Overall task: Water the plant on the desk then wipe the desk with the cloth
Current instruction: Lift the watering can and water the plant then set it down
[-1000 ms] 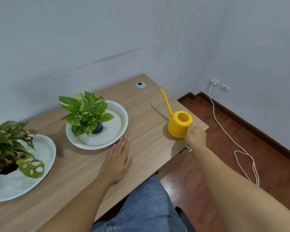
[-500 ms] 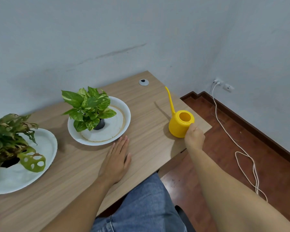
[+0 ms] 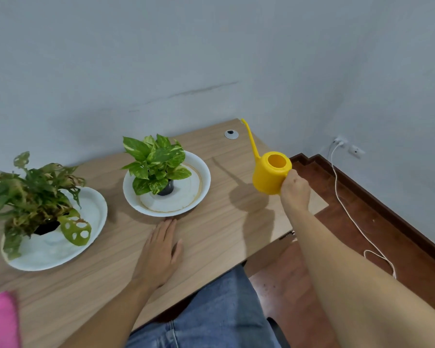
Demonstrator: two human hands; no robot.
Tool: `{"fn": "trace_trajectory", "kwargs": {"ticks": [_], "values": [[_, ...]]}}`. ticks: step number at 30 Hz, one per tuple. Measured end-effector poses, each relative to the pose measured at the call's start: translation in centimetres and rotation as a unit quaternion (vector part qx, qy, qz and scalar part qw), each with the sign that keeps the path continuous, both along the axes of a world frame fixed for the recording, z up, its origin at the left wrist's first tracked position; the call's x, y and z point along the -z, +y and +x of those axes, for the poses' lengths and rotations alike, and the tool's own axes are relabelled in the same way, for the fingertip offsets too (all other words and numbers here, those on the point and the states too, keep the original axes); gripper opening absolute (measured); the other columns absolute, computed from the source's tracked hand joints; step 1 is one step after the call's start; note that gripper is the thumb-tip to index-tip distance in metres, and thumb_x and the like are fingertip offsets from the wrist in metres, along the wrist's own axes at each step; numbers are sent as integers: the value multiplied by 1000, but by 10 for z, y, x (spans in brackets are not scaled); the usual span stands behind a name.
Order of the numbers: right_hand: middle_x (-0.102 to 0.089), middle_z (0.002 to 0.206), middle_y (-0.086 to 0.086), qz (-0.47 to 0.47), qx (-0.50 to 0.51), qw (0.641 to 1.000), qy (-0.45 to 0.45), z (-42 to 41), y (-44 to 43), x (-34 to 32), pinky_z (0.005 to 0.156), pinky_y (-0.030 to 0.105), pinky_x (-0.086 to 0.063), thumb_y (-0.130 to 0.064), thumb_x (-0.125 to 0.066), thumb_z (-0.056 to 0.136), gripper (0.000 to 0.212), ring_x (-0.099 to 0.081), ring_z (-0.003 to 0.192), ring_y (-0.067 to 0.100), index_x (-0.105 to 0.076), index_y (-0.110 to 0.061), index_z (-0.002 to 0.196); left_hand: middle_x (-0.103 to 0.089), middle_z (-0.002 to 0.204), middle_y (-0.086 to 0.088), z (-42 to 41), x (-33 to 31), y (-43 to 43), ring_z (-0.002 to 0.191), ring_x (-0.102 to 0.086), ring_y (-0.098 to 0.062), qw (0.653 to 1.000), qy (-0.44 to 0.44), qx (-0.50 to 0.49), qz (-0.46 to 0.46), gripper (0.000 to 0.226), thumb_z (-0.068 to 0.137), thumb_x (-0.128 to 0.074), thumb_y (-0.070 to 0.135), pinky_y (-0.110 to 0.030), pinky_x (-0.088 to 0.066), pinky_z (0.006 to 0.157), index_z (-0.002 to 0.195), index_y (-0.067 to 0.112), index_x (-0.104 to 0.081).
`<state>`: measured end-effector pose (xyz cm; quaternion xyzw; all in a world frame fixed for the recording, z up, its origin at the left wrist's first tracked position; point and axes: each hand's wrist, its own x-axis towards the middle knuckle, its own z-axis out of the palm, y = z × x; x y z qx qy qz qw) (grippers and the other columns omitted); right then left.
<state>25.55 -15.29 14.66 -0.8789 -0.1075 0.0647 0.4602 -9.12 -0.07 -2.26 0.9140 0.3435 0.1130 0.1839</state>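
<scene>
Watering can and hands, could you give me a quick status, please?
Right hand gripping yellow can, spout upright. Left hand flat, open on desk. Plant in white dish, unwatered. Path to it clear.

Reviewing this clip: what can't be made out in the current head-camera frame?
- Watering can: its handle is covered by the right hand; the opening is too shallow an angle to show any water.
- Pink cloth: cut off by the left and bottom edges, and blurred.
- Left plant's pot: mostly hidden under its leaves.
- White cable: runs behind the right forearm, its end unseen.
- Left hand: the palm lies face down on the desk, so nothing under it shows.
</scene>
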Motion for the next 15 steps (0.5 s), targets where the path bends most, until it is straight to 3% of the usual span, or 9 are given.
{"fn": "trace_trajectory", "kwargs": {"ticks": [3,7,10,12,15], "values": [[-67,112,36,2,-12,1000,-2,-6,12,-21,78,38,-31,-19,-30,115,50,-57,100,41,-64,17,106,-31,179,-5,-25,-3,12,167,-25,-21,999,14,-36,15,73,109,-33,51,-45,-21,137,172,13,-31],[-68,126,36,19,-19,1000,7,-14,29,-43,91,45,-41,-26,-34,115,54,-61,114,45,-69,14,117,-31,180,-6,-58,-8,31,168,-25,-22,996,12,-83,41,74,108,-32,51,-46,-22,137,172,11,-33],[-70,119,33,36,-37,999,12,-19,43,-55,86,43,-47,-34,-40,110,53,-66,111,46,-70,10,116,-28,181,-7,-81,-10,39,169,-23,-23,992,26,-117,34,78,108,-29,54,-42,-15,138,173,11,-30],[-70,110,33,28,-55,998,-5,-22,53,-64,77,37,-39,-32,-42,111,50,-64,100,45,-70,10,109,-28,181,-8,-95,-3,41,169,-21,-24,991,36,-125,37,81,106,-27,56,-40,-12,138,173,11,-28],[-61,85,24,30,-54,998,-31,-28,66,-78,75,41,-34,-34,-46,110,50,-57,88,39,-63,8,87,-21,183,-7,-110,10,38,170,-15,-24,991,48,-114,53,82,107,-28,56,-38,-5,137,175,10,-23]]}}
